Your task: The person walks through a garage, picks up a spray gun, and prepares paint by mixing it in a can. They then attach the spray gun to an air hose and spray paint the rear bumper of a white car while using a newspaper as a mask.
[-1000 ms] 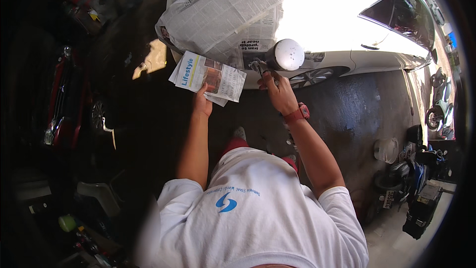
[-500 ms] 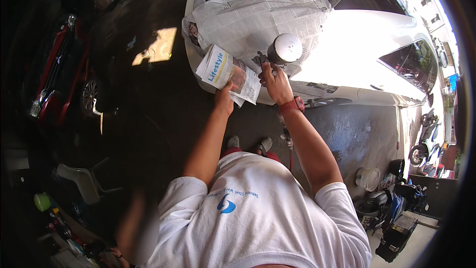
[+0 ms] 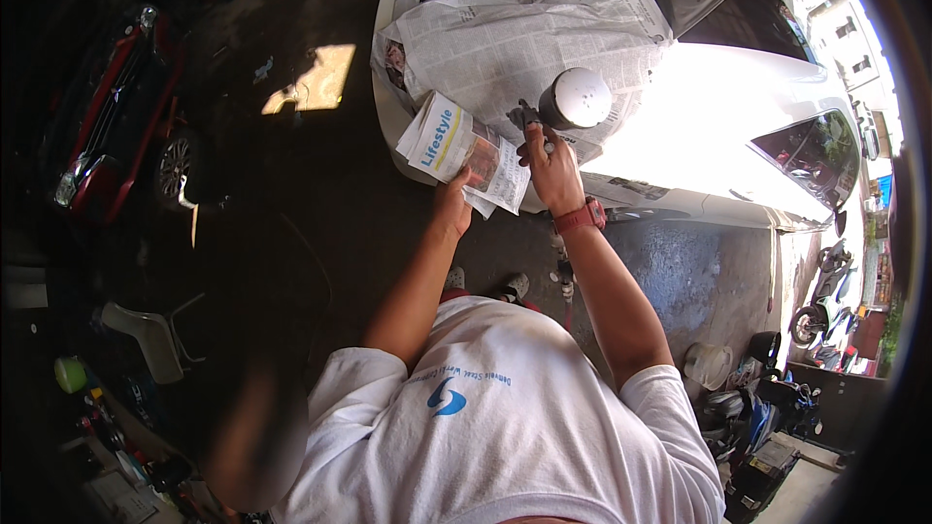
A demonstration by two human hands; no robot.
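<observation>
My left hand grips a folded newspaper by its lower edge, the thumb lying over the printed side. In my right hand, fingers wrap around the handle of a spray gun. A round cup with a white, speckled lid rises beside its dark nozzle end. The nozzle end points toward the newspaper, a small gap between them. A hose with metal fittings hangs below my right wrist. Beyond both hands, newspaper sheets cover part of a white car.
A red car stands in shadow on the left, a pale chair nearer me. At the right lie a white bucket and a black box, with a motorcycle farther off. A blurred shape crosses the lower left.
The view has shifted slightly, so the car and both hands sit a little farther right in it. Both hands keep their holds on the newspaper and the spray gun.
</observation>
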